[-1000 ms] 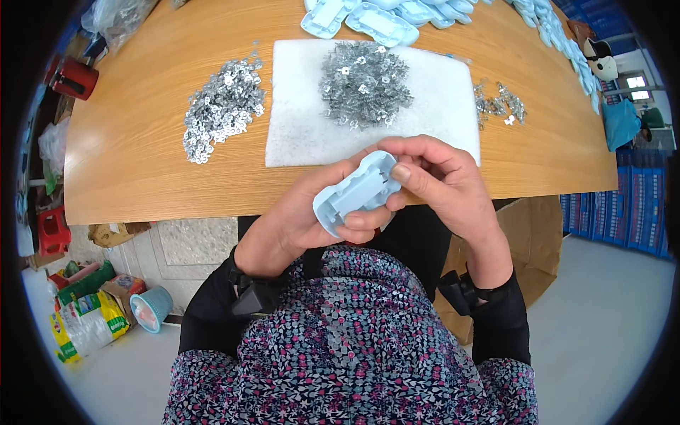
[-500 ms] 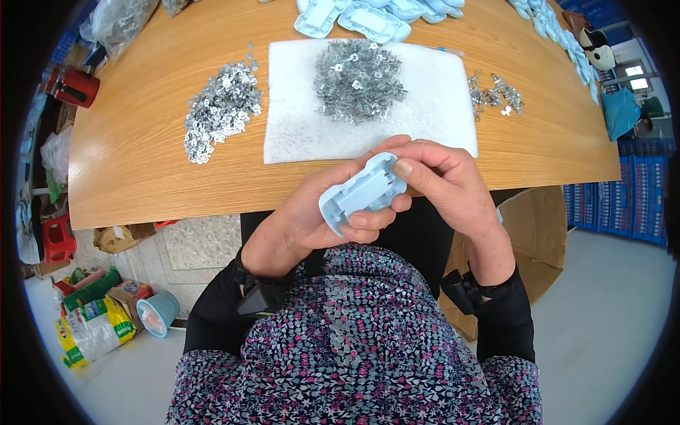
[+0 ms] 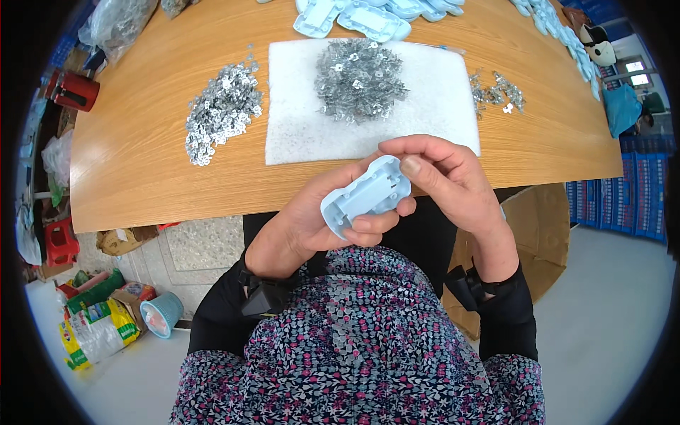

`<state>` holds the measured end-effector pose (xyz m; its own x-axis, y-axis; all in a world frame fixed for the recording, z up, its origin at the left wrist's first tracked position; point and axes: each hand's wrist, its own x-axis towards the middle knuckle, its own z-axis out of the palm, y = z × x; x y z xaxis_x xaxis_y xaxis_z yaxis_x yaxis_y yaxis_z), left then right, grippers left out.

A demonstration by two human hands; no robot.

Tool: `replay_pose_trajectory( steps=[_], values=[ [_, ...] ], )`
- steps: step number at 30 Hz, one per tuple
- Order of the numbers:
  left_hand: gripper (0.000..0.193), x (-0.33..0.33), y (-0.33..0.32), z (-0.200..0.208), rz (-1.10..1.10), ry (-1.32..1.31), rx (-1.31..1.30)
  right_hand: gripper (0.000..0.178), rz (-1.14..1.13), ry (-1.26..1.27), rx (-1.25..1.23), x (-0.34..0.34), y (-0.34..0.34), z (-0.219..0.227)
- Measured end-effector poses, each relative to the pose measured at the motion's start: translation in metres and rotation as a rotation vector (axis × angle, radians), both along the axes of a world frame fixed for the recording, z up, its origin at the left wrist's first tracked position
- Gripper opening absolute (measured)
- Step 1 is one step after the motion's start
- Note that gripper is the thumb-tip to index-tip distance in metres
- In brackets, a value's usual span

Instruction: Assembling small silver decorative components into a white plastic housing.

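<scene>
My left hand (image 3: 306,211) clamps the blue shell (image 3: 367,200) by the surface (image 3: 156,191); right hand (image 3: 457,185) at its rim, grip unclear. Metal bits (image 3: 394,183) look seated; loose clips (image 3: 360,81) lie unused.

Mid pile (image 3: 359,81) blocks straight ahead of the hands (image 3: 453,185); pad (image 3: 443,106) is passable either side of it. Left pile (image 3: 223,113) sits just beside the pad, tight gap. Wide bare table (image 3: 134,156) left of that, up to the red jug (image 3: 78,92). Small pile (image 3: 499,94) obstructs off pad's right; bare wood beyond. Blue shells (image 3: 373,21) block past pad's far edge.
</scene>
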<state>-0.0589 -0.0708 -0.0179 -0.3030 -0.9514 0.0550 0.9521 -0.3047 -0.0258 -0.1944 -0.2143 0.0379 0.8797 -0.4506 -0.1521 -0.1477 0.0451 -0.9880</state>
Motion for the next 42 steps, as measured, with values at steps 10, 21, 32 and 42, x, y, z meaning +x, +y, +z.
replay_pose_trajectory(
  steps=[10, 21, 32, 42],
  values=[
    [0.066, 0.003, -0.001, 0.004, 0.068, -0.345, 0.069, 0.027, -0.115, 0.095, -0.104, -0.03, -0.031, 0.006],
    [0.065, -0.013, -0.009, 0.017, 0.072, -0.748, 0.114, 0.027, -0.429, 0.111, -0.027, -0.12, -0.045, 0.006],
    [0.06, -0.005, -0.006, 0.031, 0.119, -0.935, 0.103, 0.039, -1.051, 0.54, -0.426, -0.41, -0.118, -0.074],
    [0.042, 0.023, 0.002, 0.036, 0.268, -1.121, 0.13, 0.023, -0.519, 0.353, -0.81, -0.139, -0.104, 0.011]
  ],
)
